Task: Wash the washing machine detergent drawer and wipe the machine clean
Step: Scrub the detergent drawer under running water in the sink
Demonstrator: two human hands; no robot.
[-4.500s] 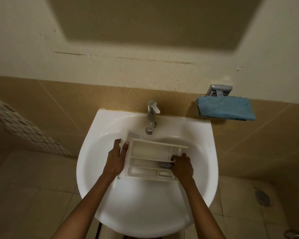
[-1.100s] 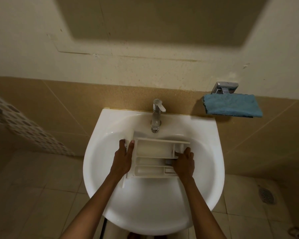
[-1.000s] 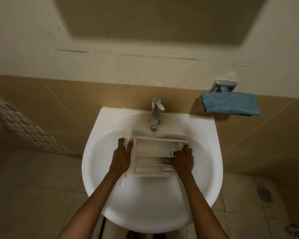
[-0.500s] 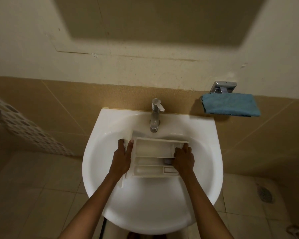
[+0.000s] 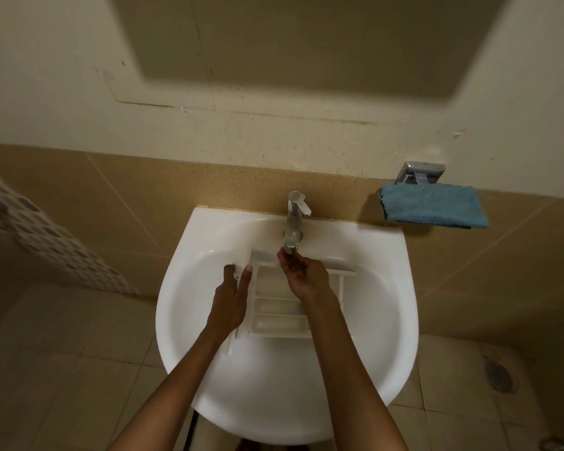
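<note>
Detergent drawer (image 5: 275, 307) lies in the sink (image 5: 202, 229), compartments facing up, its long side running across the bowl under the person's arms. The left hand (image 5: 230, 301) grips its left end: the fingers (image 5: 230, 271) wrap the outer face of the end panel and the thumb hooks over the inner edge. I take that as a brace, so the drawer cannot slide on the smooth bowl.

The right hand (image 5: 305, 278) is off the plastic and hovers above the far compartment. Its fingertips are bunched together and loosely curled, right below the spout of the tap (image 5: 293, 222). That looks like catching or testing water for the wash. Whether water runs, or whether those fingers pinch anything, I cannot tell.

Beyond the right fingertips, well off to their right on the wall, a blue cloth (image 5: 433, 208) hangs folded from a chrome holder (image 5: 419, 172). It seems kept dry there for wiping the machine afterwards. A floor drain (image 5: 498, 375) sits low to the right, well apart from both hands. The washing machine itself is nowhere in view.
</note>
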